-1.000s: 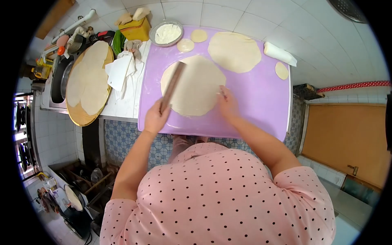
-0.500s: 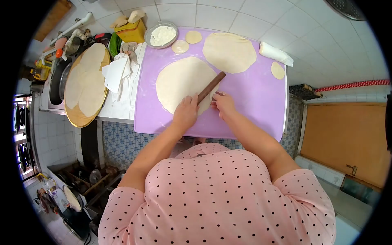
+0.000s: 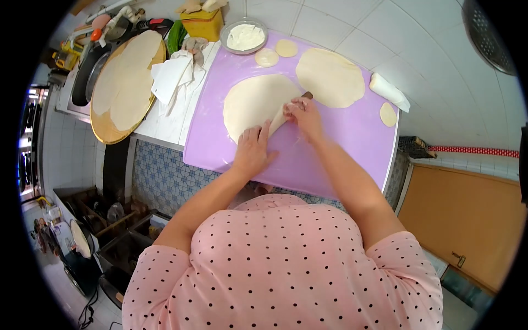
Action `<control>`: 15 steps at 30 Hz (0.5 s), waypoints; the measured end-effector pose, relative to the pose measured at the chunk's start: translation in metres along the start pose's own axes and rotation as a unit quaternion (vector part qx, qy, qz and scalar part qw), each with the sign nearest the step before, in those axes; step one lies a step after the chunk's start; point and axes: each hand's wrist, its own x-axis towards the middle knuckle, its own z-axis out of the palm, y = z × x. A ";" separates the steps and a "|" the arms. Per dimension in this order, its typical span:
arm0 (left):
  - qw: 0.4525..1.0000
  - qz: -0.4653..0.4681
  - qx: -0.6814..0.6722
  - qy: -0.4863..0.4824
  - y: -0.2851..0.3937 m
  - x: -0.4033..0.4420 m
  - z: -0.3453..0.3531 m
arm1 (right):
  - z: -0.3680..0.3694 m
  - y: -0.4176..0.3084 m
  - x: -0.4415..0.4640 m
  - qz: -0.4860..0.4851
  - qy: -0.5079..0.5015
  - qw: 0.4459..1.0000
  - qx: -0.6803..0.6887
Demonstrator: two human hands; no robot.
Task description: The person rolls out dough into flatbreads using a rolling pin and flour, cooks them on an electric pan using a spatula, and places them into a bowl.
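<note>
A large round sheet of dough (image 3: 256, 102) lies on the purple mat (image 3: 214, 132), its near right edge folded over a wooden rolling pin. Only the pin's brown far end (image 3: 308, 95) shows; the dough covers most of the rest. With fingers stretched out and thumb apart, my left hand (image 3: 252, 149) rests on the dough by the near end of the wrapped pin. My right hand (image 3: 304, 116) has its fingers closed on the folded dough near the pin's far end. What lies under its fingertips is partly hidden.
Another dough sheet (image 3: 330, 77) lies at the back right. Small dough discs (image 3: 286, 48) and a flour bowl (image 3: 243, 36) are at the back. Near the right edge stand a white roll (image 3: 389, 92) and another disc (image 3: 388, 114). A golden round board (image 3: 102, 126) holds dough at left.
The dough edge now covers most of the rolling pin, which was bare before. My right hand has moved up and onto it; my left hand has loosened its fingers. The view has turned.
</note>
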 end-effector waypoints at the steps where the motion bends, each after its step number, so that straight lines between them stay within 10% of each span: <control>1: 1.000 -0.005 0.003 -0.006 -0.003 0.000 0.001 | -0.007 -0.004 0.008 -0.115 -0.025 0.979 -0.166; 3: 1.000 -0.014 0.007 -0.018 -0.013 0.004 0.003 | -0.030 -0.017 0.023 -0.331 -0.074 0.816 -0.468; 6: 0.999 -0.030 -0.009 -0.035 -0.025 0.010 0.008 | -0.046 -0.041 0.031 -0.411 -0.174 0.647 -0.618; 15: 0.988 0.049 -0.088 -0.115 -0.050 -0.026 -0.043 | -0.049 -0.005 -0.040 -0.217 -0.261 0.714 -0.612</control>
